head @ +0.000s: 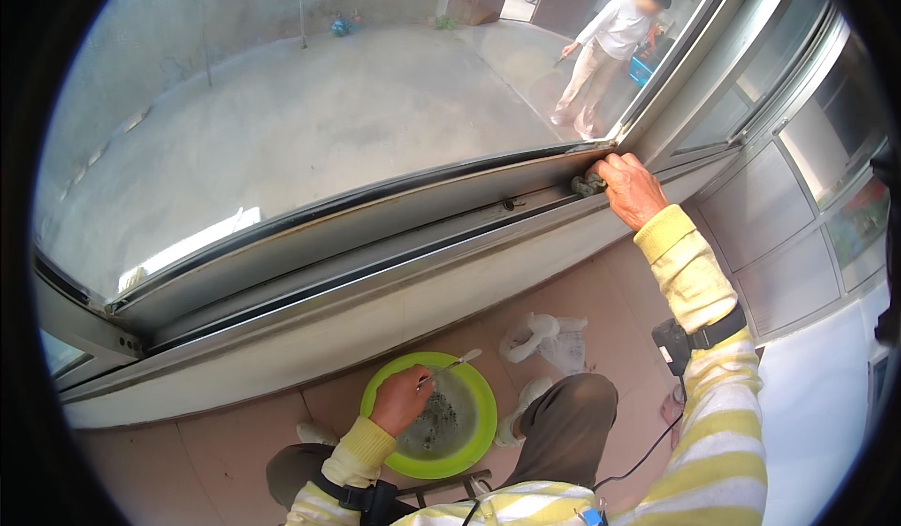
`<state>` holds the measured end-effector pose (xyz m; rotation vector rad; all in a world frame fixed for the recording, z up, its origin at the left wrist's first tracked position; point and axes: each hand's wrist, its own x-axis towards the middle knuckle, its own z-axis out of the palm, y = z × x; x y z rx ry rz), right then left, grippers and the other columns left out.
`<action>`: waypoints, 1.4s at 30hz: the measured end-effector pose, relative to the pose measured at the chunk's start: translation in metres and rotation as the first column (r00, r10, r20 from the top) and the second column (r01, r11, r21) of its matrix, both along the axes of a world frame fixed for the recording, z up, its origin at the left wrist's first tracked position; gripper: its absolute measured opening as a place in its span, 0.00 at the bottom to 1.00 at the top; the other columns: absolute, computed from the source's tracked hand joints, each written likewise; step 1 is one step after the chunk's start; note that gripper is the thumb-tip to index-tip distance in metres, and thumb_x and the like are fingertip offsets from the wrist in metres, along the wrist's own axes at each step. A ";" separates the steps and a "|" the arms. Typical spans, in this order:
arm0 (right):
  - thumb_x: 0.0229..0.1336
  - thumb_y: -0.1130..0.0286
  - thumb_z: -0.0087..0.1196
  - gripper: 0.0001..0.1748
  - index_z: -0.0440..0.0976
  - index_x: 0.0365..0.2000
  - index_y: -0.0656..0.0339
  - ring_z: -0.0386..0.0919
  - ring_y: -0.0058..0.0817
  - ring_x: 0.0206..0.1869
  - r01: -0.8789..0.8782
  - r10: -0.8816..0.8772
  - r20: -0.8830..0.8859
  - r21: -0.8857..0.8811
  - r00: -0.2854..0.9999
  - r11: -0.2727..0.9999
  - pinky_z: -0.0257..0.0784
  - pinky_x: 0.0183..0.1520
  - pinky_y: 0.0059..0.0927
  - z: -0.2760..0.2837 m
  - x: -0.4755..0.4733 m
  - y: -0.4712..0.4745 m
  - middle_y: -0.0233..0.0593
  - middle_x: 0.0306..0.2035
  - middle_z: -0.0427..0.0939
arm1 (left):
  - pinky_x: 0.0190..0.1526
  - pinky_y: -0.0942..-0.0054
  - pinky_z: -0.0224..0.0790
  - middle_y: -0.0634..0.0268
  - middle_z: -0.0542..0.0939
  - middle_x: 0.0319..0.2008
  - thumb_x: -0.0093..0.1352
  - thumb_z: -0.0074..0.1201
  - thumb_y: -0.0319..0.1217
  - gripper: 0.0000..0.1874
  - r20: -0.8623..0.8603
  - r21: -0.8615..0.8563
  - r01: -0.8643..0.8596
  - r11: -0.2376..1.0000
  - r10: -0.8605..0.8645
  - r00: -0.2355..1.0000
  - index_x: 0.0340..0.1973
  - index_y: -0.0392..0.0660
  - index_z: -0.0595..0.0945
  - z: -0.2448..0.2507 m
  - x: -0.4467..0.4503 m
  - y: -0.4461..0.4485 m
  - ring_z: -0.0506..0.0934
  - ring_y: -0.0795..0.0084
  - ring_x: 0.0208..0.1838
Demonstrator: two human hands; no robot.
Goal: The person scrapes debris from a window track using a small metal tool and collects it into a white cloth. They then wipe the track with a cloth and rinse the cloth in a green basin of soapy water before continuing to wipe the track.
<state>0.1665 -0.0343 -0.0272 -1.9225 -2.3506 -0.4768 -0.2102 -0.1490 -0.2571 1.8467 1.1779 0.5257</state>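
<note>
My right hand [630, 187] grips a crumpled grey-green cloth [588, 184] at the right end of a window's lower metal frame [394, 234]. A small dark piece [512, 204] lies in the frame's channel to the left of the cloth. Over a bright green basin [486, 424] on the floor, my left hand [402, 398] holds a thin metal spoon [450, 369], its rounded end pointing up and to the right. Murky water [443, 424] with dark bits and some foam fills part of the basin.
A crumpled clear plastic bag [552, 339] lies on the tiled floor [232, 455] beyond the basin. My knees flank the basin, with a dark stool frame [447, 485] below it. Behind the large glass pane [317, 118], a person [609, 47] stands in a yard. A black cable [644, 455] hangs beside my right arm.
</note>
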 end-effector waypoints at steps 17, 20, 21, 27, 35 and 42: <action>0.58 0.82 0.44 0.15 0.73 0.46 0.64 0.76 0.23 0.44 -0.215 0.035 -0.999 0.043 -0.039 0.976 0.73 0.50 0.27 0.013 -0.073 -0.014 0.36 0.41 0.78 | 0.34 0.54 0.69 0.53 0.80 0.26 0.64 0.53 0.35 0.09 0.017 0.048 -0.040 0.998 0.039 0.999 0.34 0.43 0.79 0.002 0.000 0.002 0.78 0.48 0.32; 0.59 0.82 0.43 0.18 0.69 0.50 0.62 0.76 0.26 0.46 -0.221 0.008 -0.914 0.106 -0.405 0.970 0.73 0.48 0.31 0.012 -0.055 -0.016 0.35 0.45 0.76 | 0.34 0.54 0.69 0.52 0.79 0.25 0.64 0.53 0.35 0.09 0.034 0.039 -0.032 0.999 0.030 0.999 0.33 0.43 0.78 0.004 0.001 0.002 0.77 0.48 0.32; 0.59 0.82 0.44 0.17 0.69 0.49 0.62 0.76 0.26 0.45 -0.144 -0.024 -0.919 0.036 -0.394 0.989 0.73 0.47 0.31 0.007 -0.050 -0.015 0.35 0.45 0.76 | 0.34 0.54 0.69 0.52 0.79 0.25 0.64 0.53 0.35 0.09 0.026 0.024 -0.023 0.999 0.023 0.999 0.33 0.43 0.78 0.004 0.002 0.001 0.77 0.48 0.32; 0.52 0.81 0.52 0.17 0.70 0.46 0.63 0.75 0.23 0.41 0.161 -0.017 -0.979 0.017 0.205 0.987 0.72 0.44 0.27 -0.016 -0.032 -0.001 0.33 0.40 0.77 | 0.34 0.54 0.69 0.52 0.79 0.26 0.64 0.53 0.36 0.09 0.043 0.040 -0.047 0.998 0.045 0.998 0.34 0.44 0.78 0.007 -0.001 0.000 0.77 0.48 0.32; 0.35 0.92 0.49 0.40 0.69 0.53 0.50 0.64 0.43 0.59 -0.098 0.213 -0.236 0.421 0.948 0.902 0.63 0.61 0.38 -0.001 -0.054 -0.029 0.42 0.59 0.63 | 0.35 0.54 0.69 0.52 0.80 0.26 0.64 0.54 0.35 0.09 0.022 0.054 -0.039 0.998 0.038 0.999 0.35 0.44 0.78 0.006 0.002 0.000 0.78 0.48 0.32; 0.36 0.78 0.59 0.36 0.71 0.53 0.46 0.64 0.40 0.56 -0.279 0.292 -0.020 0.239 0.956 0.930 0.60 0.61 0.43 0.015 -0.061 -0.038 0.35 0.51 0.67 | 0.34 0.54 0.70 0.52 0.80 0.26 0.64 0.54 0.35 0.09 -0.024 0.031 -0.006 0.999 0.006 1.000 0.35 0.44 0.79 0.006 0.006 -0.002 0.78 0.48 0.32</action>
